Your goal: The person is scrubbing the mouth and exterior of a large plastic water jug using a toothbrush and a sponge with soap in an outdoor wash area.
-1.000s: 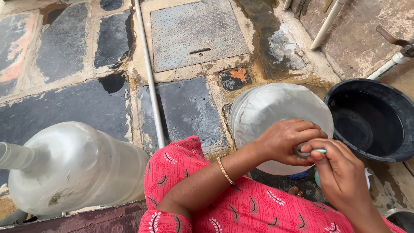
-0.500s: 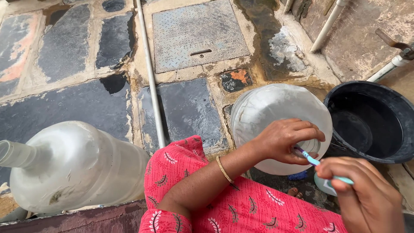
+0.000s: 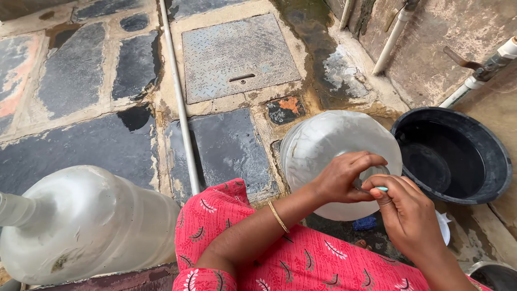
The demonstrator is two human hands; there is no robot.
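Left hand [image 3: 340,179] wrapped around water jug [image 3: 323,145] neck, right hand [image 3: 407,215] pinching toothbrush [image 3: 381,189] at its mouth

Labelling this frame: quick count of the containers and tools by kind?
Large clear water jugs: 2, one under the left hand at, one lying at lower left
Black tubs: 1
Toothbrushes: 1, in the right hand, mostly hidden
Total: 4

Upright jug [image 3: 328,145] left of basin [image 3: 458,156], tipped jug [image 3: 91,226] far left
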